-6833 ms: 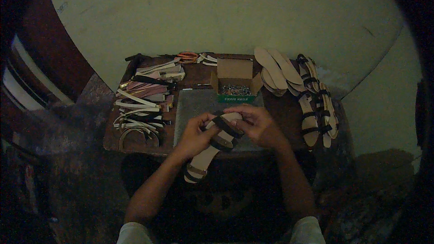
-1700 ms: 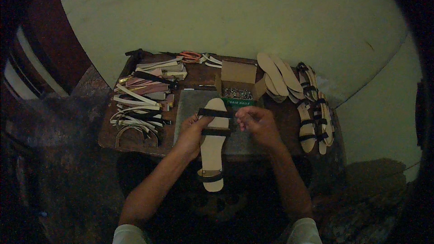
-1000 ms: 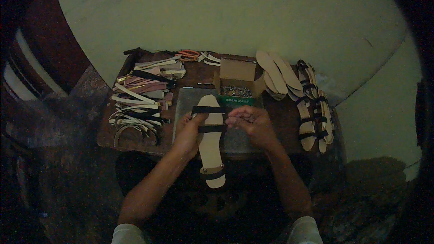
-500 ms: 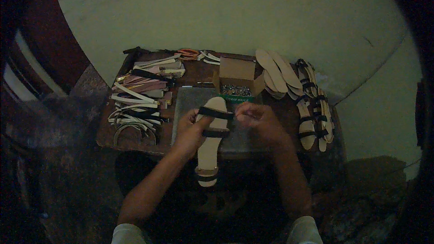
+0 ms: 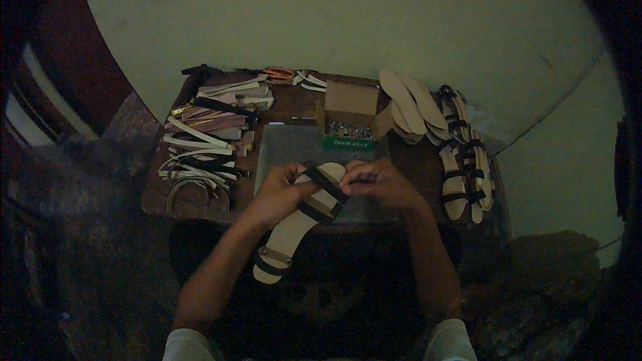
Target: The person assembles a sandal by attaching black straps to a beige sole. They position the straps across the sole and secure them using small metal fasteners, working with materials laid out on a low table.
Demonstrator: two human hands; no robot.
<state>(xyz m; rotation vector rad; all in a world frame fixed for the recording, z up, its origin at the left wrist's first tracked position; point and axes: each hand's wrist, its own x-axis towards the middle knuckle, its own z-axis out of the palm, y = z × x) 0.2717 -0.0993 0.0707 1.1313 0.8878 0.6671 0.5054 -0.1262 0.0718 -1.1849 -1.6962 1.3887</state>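
Note:
A beige sandal (image 5: 289,227) with black straps hangs tilted over the near table edge, its toe pointing up and right. My left hand (image 5: 277,194) is closed around its left side near the front straps. The thumb lies over the sole. My right hand (image 5: 374,182) is closed at the opposite edge, fingertips pinched where the front black strap (image 5: 326,182) ends. Whether a small piece sits between those fingertips is too dark to tell. Behind the hands stands an open cardboard box (image 5: 349,130) holding many small metal bits, perhaps nails.
Cut strips (image 5: 210,134) in white, pink and black heap on the table's left. A grey slab (image 5: 284,147) lies mid-table. Orange-handled scissors (image 5: 279,76) rest at the back. Beige soles (image 5: 404,107) are stacked right of the box, with strapped sandals (image 5: 455,187) along the right edge.
The sandal has turned clockwise, its heel swinging left and its toe tipping right. My right hand has come down from beside the strap and now touches the sandal's edge.

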